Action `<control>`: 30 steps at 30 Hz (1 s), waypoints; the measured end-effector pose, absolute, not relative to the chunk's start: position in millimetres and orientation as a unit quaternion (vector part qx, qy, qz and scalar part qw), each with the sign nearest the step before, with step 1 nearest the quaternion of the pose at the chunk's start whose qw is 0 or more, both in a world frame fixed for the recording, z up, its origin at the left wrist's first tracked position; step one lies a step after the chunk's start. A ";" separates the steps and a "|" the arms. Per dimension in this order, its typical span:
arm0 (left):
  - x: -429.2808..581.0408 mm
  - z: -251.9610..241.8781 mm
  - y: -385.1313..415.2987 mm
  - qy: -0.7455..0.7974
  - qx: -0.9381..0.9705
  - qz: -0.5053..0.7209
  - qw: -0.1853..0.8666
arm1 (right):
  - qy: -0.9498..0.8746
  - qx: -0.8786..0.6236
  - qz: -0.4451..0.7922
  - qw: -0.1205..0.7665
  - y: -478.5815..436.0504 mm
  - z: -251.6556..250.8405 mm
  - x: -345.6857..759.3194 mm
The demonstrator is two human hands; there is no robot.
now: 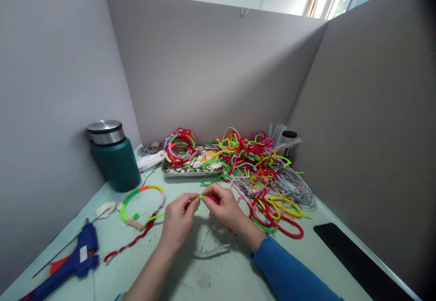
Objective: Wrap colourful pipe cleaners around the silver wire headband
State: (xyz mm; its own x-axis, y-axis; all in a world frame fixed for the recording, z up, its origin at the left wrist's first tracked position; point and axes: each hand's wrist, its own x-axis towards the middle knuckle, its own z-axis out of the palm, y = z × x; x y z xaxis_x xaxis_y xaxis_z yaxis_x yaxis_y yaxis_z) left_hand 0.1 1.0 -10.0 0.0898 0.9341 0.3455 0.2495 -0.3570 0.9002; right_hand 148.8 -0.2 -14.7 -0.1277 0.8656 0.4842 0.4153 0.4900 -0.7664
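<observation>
My left hand (179, 221) and my right hand (223, 208) meet over the middle of the pale green table (218, 278). Together they pinch a thin hoop wrapped in bright green and pink pipe cleaner (205, 197), the fingertips of both hands closed on it. A white strip (211, 251) lies on the table just below the hands. To the left lies a multicoloured wrapped headband (141, 205) with a red pipe cleaner (127, 244) trailing from it.
A big tangle of coloured pipe cleaners (254, 160) and grey hoops (294, 187) fills the back right. A metal tray (190, 167) holds shells and finished hoops. A green flask (114, 155) stands at left, a blue glue gun (73, 264) front left, a black slab (357, 260) right.
</observation>
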 end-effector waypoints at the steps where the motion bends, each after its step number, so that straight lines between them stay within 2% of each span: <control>1: 0.0 -11.2 2.1 0.462 0.640 0.492 0.366 | -0.715 -0.448 0.233 0.484 -0.4 -14.4 148.8; 7: 1.1 -11.3 3.6 0.463 0.546 0.447 0.536 | -0.722 -0.442 0.235 0.478 -0.3 -14.4 149.2; 11: 0.8 -10.3 2.4 0.450 0.525 0.417 0.590 | -0.733 -0.435 0.233 0.468 -0.4 -14.5 149.2; 14: -0.9 -13.1 3.6 0.452 0.564 0.413 0.554 | -0.740 -0.432 0.231 0.461 -1.4 -13.2 148.8; 22: -3.0 -19.3 5.3 0.490 0.678 0.404 0.372 | -0.737 -0.424 0.253 0.461 -2.0 -12.1 149.3; 25: -2.5 -17.2 4.4 0.486 0.694 0.389 0.362 | -0.733 -0.417 0.262 0.468 0.4 -14.7 150.8; 30: -3.1 -11.7 1.8 0.449 0.688 0.397 0.408 | -0.737 -0.423 0.244 0.467 2.7 -17.3 152.5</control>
